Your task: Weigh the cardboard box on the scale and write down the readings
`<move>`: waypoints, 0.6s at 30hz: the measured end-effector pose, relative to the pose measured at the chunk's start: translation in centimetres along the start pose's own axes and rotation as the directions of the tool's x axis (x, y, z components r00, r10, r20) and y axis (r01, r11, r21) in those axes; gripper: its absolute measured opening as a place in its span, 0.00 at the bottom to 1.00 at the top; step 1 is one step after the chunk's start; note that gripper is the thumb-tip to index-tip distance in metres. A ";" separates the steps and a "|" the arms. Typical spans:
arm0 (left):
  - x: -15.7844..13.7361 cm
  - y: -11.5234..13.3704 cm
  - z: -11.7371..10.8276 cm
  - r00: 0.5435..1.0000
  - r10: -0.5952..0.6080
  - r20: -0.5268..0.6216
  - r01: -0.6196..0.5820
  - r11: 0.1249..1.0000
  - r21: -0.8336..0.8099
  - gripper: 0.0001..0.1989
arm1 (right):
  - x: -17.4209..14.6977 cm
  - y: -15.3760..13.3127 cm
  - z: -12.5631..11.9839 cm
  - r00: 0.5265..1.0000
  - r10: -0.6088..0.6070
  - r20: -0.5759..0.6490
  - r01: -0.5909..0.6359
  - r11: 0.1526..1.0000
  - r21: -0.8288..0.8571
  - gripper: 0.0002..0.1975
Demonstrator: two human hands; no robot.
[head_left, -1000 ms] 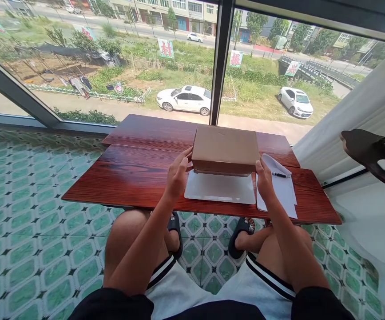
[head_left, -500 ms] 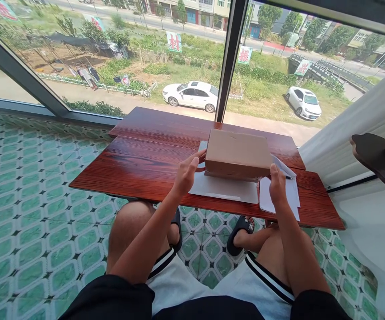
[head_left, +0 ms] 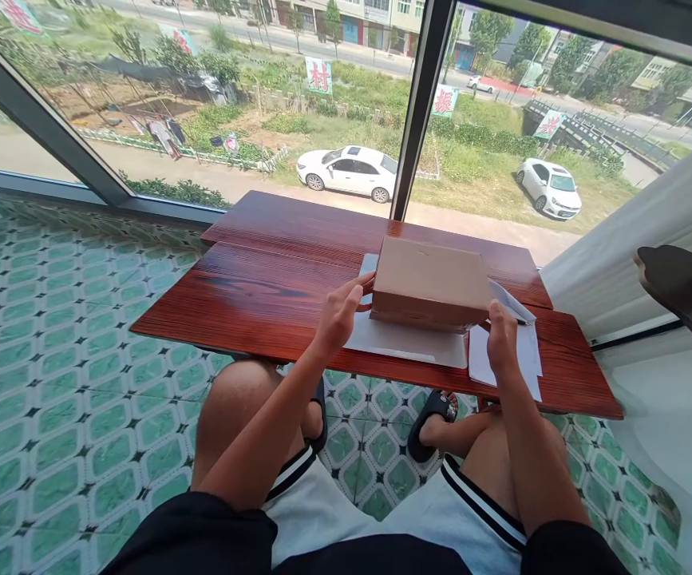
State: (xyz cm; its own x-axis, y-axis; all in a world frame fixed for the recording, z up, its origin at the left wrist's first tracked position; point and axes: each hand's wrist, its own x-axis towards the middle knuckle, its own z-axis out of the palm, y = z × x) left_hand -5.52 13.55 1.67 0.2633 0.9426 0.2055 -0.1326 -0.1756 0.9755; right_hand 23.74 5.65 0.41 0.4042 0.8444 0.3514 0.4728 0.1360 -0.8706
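L. hand [head_left: 339, 314] and R. hand [head_left: 502, 334], fingers of each holding opp. sides of cardboard box [head_left: 429, 275]; box over silvery panel [head_left: 409, 343] on dark-red bench [head_left: 262, 299], papers [head_left: 495, 366] w/ pen [head_left: 523, 322] just beside panel. Box–panel contact: can't tell.

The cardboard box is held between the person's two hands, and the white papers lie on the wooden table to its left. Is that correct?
Not quite: the head view shows the white papers on the wooden table to the cardboard box's right. The left hand and right hand do hold the box between them.
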 end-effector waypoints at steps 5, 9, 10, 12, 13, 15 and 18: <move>-0.2 -0.1 -0.1 1.000 0.001 -0.008 -0.001 1.000 0.015 0.31 | -0.1 0.6 0.1 0.999 0.029 0.019 -0.029 0.999 0.016 0.28; -0.4 -0.1 -0.1 1.000 -0.012 0.006 0.012 1.000 0.005 0.31 | -0.1 0.8 0.2 1.000 0.021 0.007 -0.021 1.000 -0.005 0.29; -0.4 -0.1 -0.1 1.000 -0.014 0.007 0.014 1.000 0.005 0.31 | -0.2 0.9 0.2 1.000 0.027 0.005 -0.027 1.000 -0.002 0.29; -0.4 0.0 -0.1 1.000 -0.016 0.005 0.016 1.000 0.006 0.31 | -0.2 1.1 0.2 0.999 0.036 0.009 -0.036 0.999 0.000 0.30; -0.4 0.1 0.0 1.000 -0.019 0.001 0.019 1.000 0.006 0.30 | -0.2 1.1 0.2 0.999 0.033 0.015 -0.033 0.999 -0.004 0.30; -0.3 0.1 0.0 1.000 -0.024 -0.007 0.024 1.000 0.003 0.30 | -0.2 1.2 0.1 1.000 0.003 0.015 -0.002 0.999 -0.039 0.30; -0.1 -0.2 0.0 0.999 -0.037 -0.021 0.038 0.999 0.008 0.28 | -0.1 1.1 0.1 0.998 -0.058 0.000 0.057 0.987 -0.152 0.31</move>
State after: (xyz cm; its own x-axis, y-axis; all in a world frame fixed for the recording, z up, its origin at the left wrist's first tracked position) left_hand -5.47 13.50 1.48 0.2479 0.9542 0.1672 -0.1150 -0.1424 0.9831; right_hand 24.10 5.73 -0.63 0.3762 0.8351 0.4013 0.6087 0.1037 -0.7866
